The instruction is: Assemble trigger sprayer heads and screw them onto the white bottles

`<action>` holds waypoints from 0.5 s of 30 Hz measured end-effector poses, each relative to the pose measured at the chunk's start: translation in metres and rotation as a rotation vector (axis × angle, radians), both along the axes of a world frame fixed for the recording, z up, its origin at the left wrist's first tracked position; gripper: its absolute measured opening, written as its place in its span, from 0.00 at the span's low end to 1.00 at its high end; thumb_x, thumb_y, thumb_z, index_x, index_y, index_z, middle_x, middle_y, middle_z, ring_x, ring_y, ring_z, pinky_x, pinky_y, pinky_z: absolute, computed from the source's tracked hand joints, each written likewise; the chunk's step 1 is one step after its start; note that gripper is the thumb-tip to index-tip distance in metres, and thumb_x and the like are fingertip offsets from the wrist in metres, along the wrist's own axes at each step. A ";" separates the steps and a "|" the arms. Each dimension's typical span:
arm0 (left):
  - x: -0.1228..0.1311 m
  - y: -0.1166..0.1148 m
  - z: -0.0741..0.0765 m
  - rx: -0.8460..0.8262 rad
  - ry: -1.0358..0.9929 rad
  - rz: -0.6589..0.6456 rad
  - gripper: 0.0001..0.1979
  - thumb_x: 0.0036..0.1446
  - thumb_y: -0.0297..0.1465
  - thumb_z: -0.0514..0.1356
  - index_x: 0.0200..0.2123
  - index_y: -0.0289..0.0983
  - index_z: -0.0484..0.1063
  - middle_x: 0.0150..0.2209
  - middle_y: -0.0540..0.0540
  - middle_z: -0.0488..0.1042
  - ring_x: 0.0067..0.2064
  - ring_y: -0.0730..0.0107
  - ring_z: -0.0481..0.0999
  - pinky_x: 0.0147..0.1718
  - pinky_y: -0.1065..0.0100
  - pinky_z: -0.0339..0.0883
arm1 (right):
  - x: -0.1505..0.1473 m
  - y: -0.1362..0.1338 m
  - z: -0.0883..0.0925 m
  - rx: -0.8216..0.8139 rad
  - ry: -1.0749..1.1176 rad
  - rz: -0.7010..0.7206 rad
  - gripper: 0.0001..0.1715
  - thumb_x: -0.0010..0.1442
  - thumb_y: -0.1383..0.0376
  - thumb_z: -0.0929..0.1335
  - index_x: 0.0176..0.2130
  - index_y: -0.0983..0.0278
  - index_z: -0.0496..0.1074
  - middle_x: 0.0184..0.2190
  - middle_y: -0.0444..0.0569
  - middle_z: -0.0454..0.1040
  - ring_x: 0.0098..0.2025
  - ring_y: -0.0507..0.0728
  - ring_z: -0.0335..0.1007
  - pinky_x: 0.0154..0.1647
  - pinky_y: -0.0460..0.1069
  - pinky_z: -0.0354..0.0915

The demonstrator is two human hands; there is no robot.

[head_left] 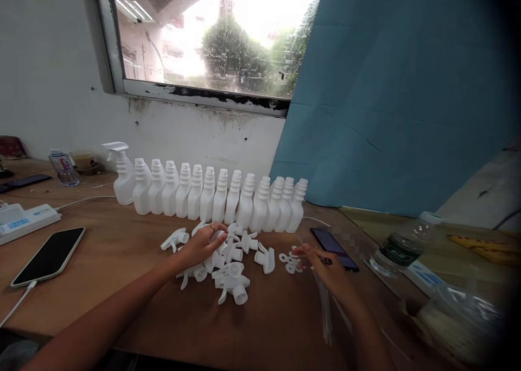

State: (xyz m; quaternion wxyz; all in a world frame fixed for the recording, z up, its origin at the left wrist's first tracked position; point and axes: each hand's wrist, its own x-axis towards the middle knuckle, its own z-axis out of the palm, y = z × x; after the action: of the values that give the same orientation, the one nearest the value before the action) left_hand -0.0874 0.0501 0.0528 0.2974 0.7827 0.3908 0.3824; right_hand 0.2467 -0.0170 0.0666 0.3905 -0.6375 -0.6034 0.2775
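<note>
My left hand [205, 243] is over a loose pile of white trigger sprayer heads [233, 276]. Its fingers are curled around a sprayer head [217, 238] at the back of the pile, partly hidden by the hand. To the right, my right hand [321, 265] reaches down to a small cluster of white ring washers [290, 263]. The thumb and fingertips are drawn together there; whatever is between them is too small to make out. Thin clear tubes [325, 316] lie under and beside the right wrist.
Behind the pile stands a row of white bottles [207, 197] without tops; one at the left end wears a sprayer [117, 148]. Phones [49, 256] lie at both sides. A water bottle [401, 249], a plastic cup [456, 316] and a power strip [28, 221] are around the table.
</note>
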 end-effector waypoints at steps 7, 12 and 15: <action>0.001 0.009 -0.007 0.044 -0.053 -0.025 0.15 0.64 0.42 0.54 0.41 0.40 0.76 0.42 0.43 0.76 0.45 0.58 0.74 0.47 0.63 0.63 | 0.022 -0.014 0.015 -0.115 -0.056 0.024 0.30 0.56 0.41 0.66 0.26 0.65 0.74 0.26 0.47 0.74 0.17 0.52 0.65 0.24 0.49 0.63; -0.030 0.031 0.003 0.151 -0.062 0.223 0.17 0.63 0.44 0.53 0.39 0.40 0.76 0.38 0.46 0.78 0.39 0.63 0.76 0.41 0.67 0.67 | 0.030 -0.018 0.019 -0.150 0.039 0.049 0.29 0.53 0.41 0.67 0.30 0.65 0.76 0.27 0.48 0.75 0.20 0.54 0.68 0.27 0.50 0.65; -0.071 0.054 0.004 0.207 -0.102 0.451 0.17 0.63 0.43 0.52 0.38 0.38 0.74 0.37 0.46 0.77 0.37 0.63 0.75 0.41 0.66 0.66 | 0.036 -0.016 0.015 -0.147 0.063 0.045 0.29 0.53 0.42 0.68 0.30 0.65 0.76 0.26 0.49 0.75 0.20 0.55 0.69 0.26 0.50 0.65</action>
State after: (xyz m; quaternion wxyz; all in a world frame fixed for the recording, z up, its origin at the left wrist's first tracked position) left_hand -0.1583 0.1043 0.0572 0.1423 0.6818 0.4988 0.5158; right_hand 0.2827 -0.0333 0.0818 0.3551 -0.6418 -0.5827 0.3498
